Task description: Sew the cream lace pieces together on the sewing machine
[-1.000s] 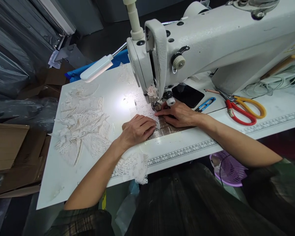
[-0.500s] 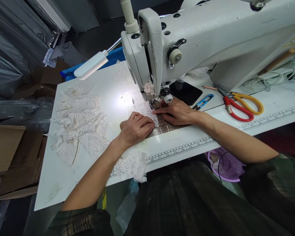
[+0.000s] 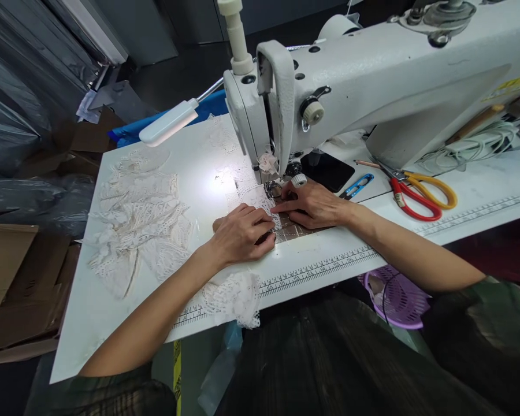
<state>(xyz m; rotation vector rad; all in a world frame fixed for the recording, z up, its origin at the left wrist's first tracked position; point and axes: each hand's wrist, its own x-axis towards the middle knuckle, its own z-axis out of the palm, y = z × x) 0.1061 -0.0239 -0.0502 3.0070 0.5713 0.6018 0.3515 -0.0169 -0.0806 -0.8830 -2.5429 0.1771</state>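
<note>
A piece of white lace fabric (image 3: 260,200) lies flat under the presser foot (image 3: 273,189) of a white sewing machine (image 3: 281,110). My left hand (image 3: 244,234) rests on the lace just left of the foot, its fingers curled and closed on the fabric. On the other side, my right hand (image 3: 315,205) has bent fingers, with the index fingertip at the lace's edge close in front of the foot. The needle is too small to make out. More lace (image 3: 234,297) trails below my left wrist over the table's front edge.
Crumpled lace pieces (image 3: 143,214) lie on the white table (image 3: 75,323) at left. To the right are a black phone (image 3: 329,171), blue thread snips (image 3: 357,186) and scissors with red and yellow handles (image 3: 420,196). A lamp (image 3: 169,123) hangs behind; a purple basket (image 3: 398,297) sits below.
The view has shifted a little, so the machine sits lower and further right. My left hand's fingers have shifted slightly at the lace; my right hand stays beside the presser foot.
</note>
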